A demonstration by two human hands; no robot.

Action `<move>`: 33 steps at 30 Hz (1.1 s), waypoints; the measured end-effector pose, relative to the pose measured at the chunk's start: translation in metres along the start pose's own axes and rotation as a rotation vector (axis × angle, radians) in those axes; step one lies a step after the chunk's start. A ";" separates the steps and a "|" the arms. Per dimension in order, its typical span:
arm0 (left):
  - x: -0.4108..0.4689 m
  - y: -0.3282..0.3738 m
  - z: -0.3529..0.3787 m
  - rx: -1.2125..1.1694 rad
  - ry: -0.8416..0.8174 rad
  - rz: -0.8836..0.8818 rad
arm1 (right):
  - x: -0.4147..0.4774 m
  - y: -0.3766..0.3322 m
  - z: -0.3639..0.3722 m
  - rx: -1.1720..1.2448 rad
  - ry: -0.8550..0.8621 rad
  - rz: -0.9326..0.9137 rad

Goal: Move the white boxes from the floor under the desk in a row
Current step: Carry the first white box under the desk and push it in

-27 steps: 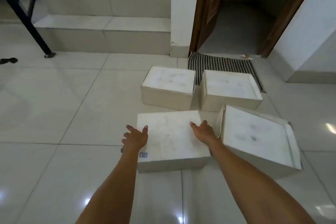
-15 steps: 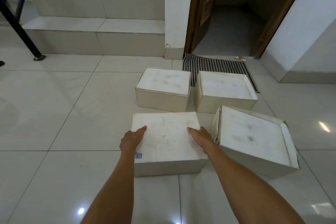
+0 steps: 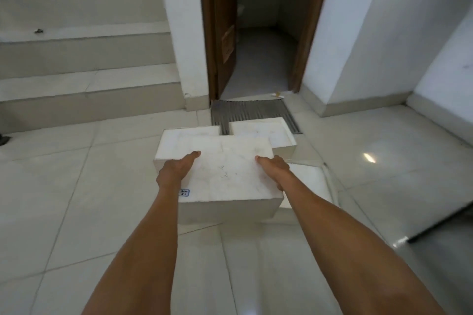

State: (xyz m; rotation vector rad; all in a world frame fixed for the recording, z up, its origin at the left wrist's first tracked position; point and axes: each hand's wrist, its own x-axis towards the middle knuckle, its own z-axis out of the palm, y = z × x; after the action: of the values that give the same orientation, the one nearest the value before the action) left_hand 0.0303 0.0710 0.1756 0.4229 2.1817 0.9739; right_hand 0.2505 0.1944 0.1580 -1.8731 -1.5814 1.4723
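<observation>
I hold a white box (image 3: 225,171) with a small blue-lettered label off the floor, in front of me at the centre of the view. My left hand (image 3: 174,174) grips its left side with the thumb lying on the lid. My right hand (image 3: 275,170) grips its right side the same way. Behind it on the floor stand two more white boxes, the left one (image 3: 184,133) and the right one (image 3: 266,130), both partly hidden. A further white box (image 3: 309,181) lies at the right, mostly covered by the held box and my right arm.
A striped doormat (image 3: 253,110) lies before an open wooden door (image 3: 222,33). Tiled steps (image 3: 84,71) rise at the left. A white wall corner (image 3: 363,59) juts out at the right. A dark edge (image 3: 440,222) crosses the floor at the far right.
Both hands have closed on the sides of the labelled box and lifted it off the floor. The view has tilted up, and the raised box now covers parts of the other boxes.
</observation>
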 end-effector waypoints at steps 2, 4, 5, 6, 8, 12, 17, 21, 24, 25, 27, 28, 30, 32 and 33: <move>-0.031 0.040 0.015 0.020 -0.061 0.036 | -0.026 -0.008 -0.051 0.024 0.063 0.011; -0.063 0.074 0.029 0.042 -0.123 0.069 | -0.050 -0.010 -0.096 0.043 0.128 0.028; -0.085 0.094 0.038 0.063 -0.172 0.070 | -0.067 -0.011 -0.126 0.062 0.167 0.048; -0.104 0.108 0.047 0.079 -0.215 0.073 | -0.084 -0.011 -0.150 0.070 0.200 0.068; -0.144 0.136 0.069 0.094 -0.287 0.089 | -0.117 -0.004 -0.200 0.095 0.260 0.143; -0.223 0.171 0.116 0.172 -0.446 0.108 | -0.182 0.024 -0.285 0.176 0.385 0.287; -0.313 0.180 0.188 0.354 -0.627 0.147 | -0.257 0.096 -0.357 0.247 0.547 0.445; -0.372 0.164 0.240 0.415 -0.814 0.125 | -0.314 0.161 -0.383 0.367 0.608 0.582; -0.402 0.151 0.282 0.482 -0.912 0.149 | -0.337 0.207 -0.394 0.465 0.672 0.639; -0.411 0.149 0.298 0.495 -0.941 0.156 | -0.340 0.223 -0.399 0.494 0.694 0.651; -0.423 0.144 0.334 0.520 -0.981 0.188 | -0.339 0.253 -0.409 0.538 0.728 0.667; -0.427 0.139 0.354 0.535 -1.006 0.196 | -0.334 0.269 -0.415 0.556 0.744 0.668; -0.427 0.131 0.397 0.562 -1.006 0.229 | -0.317 0.300 -0.428 0.579 0.764 0.665; -0.422 0.117 0.435 0.547 -0.994 0.249 | -0.295 0.327 -0.437 0.603 0.787 0.643; -0.418 0.108 0.453 0.542 -0.995 0.255 | -0.281 0.342 -0.438 0.597 0.811 0.638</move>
State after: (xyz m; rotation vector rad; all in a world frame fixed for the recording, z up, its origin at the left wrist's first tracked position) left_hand 0.6477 0.1532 0.2380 1.1681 1.4277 0.1478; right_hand 0.8352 -0.0045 0.2406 -2.2134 -0.1588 0.9575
